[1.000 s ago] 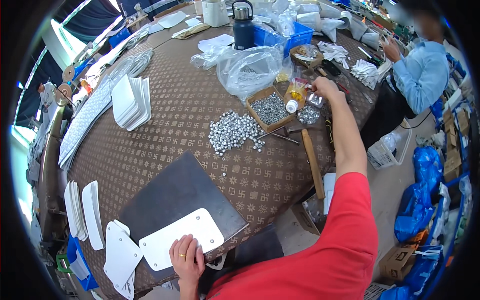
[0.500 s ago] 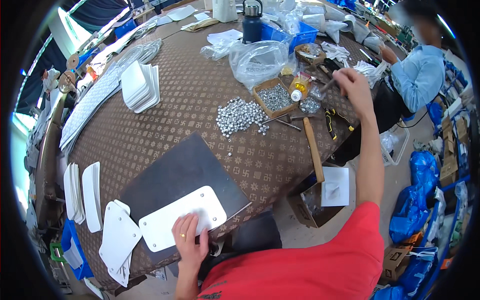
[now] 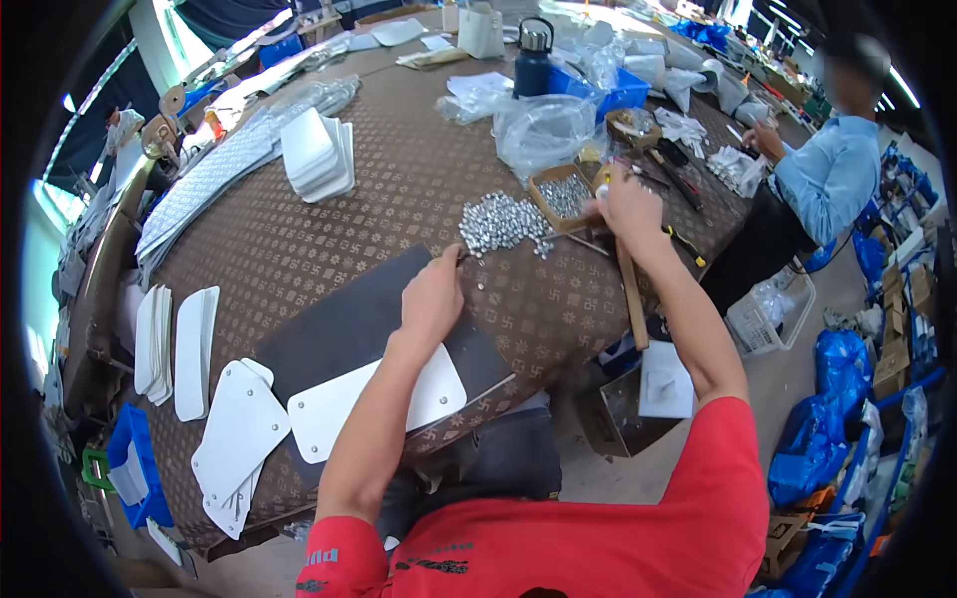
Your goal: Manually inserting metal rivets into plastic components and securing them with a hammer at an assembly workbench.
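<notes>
Fetching rivets: left hand (image 3: 433, 295) pinching toward rivet pile (image 3: 500, 223) mid-table, apparently empty; right hand (image 3: 628, 204) beside box (image 3: 563, 194), grip unclear. Next: precise single-rivet pinch.

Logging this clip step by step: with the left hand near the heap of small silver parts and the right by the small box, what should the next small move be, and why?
Probably the left hand pinching a piece from the near edge of the silver heap. Its fingertips point at the heap but look to stop just short of it, at the far corner of the dark mat. The white plate lies on that mat, and the right hand is occupied beside the small box.
</notes>
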`<control>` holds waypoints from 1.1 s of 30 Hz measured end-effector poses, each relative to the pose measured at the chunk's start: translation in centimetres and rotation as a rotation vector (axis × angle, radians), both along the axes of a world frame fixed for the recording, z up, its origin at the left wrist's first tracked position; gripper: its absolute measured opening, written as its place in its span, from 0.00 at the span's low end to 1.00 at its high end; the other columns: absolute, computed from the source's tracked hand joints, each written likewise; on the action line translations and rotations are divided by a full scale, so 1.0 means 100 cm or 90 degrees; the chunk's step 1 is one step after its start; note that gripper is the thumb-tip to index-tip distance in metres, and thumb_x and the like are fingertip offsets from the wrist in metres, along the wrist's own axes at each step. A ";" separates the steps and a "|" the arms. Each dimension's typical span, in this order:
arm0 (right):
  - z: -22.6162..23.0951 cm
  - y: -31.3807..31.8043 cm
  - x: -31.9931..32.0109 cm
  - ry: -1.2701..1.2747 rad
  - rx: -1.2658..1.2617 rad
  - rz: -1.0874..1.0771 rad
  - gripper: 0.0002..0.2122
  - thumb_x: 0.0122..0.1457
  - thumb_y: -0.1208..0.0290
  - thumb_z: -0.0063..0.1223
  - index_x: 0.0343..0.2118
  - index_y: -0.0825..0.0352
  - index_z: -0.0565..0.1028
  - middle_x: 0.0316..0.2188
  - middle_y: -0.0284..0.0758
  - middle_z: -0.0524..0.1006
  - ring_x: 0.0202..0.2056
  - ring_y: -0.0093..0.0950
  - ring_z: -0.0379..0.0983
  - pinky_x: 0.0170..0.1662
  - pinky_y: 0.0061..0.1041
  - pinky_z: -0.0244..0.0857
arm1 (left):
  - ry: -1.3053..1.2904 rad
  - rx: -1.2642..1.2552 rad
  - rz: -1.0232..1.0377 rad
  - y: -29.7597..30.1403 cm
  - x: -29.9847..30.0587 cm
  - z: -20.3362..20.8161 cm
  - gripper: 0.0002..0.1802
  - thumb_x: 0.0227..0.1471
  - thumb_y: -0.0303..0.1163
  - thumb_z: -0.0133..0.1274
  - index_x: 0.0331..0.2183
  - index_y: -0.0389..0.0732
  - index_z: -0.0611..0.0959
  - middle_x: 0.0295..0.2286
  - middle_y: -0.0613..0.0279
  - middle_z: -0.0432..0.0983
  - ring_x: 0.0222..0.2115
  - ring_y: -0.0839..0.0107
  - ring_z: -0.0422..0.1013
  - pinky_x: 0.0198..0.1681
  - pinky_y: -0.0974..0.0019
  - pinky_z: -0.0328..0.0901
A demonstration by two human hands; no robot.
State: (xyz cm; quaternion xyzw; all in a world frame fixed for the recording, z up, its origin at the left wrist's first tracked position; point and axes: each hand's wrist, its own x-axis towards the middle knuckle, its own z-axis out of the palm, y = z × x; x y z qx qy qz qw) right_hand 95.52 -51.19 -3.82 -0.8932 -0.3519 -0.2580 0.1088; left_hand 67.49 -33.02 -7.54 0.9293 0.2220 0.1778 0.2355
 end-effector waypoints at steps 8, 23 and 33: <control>-0.015 0.022 0.079 -0.205 -0.100 0.012 0.15 0.63 0.58 0.53 0.42 0.65 0.71 0.29 0.43 0.81 0.29 0.42 0.81 0.29 0.42 0.74 | 0.056 0.237 0.053 0.033 0.000 -0.038 0.26 0.59 0.36 0.55 0.56 0.39 0.73 0.50 0.45 0.74 0.49 0.46 0.72 0.51 0.49 0.68; 0.158 -0.075 -0.239 0.333 -0.040 0.643 0.09 0.60 0.67 0.59 0.29 0.69 0.78 0.23 0.37 0.77 0.24 0.29 0.76 0.28 0.27 0.67 | -0.174 -0.455 -0.293 -0.119 -0.138 0.086 0.51 0.40 0.46 0.73 0.60 0.34 0.66 0.52 0.45 0.71 0.49 0.56 0.72 0.54 0.62 0.65; 0.165 -0.081 -0.271 0.270 0.218 1.024 0.13 0.50 0.82 0.62 0.39 0.61 0.83 0.35 0.40 0.79 0.32 0.31 0.79 0.31 0.27 0.74 | -0.158 -0.180 -0.550 -0.089 -0.268 0.180 0.50 0.37 0.49 0.74 0.58 0.38 0.71 0.53 0.53 0.71 0.55 0.56 0.69 0.59 0.54 0.61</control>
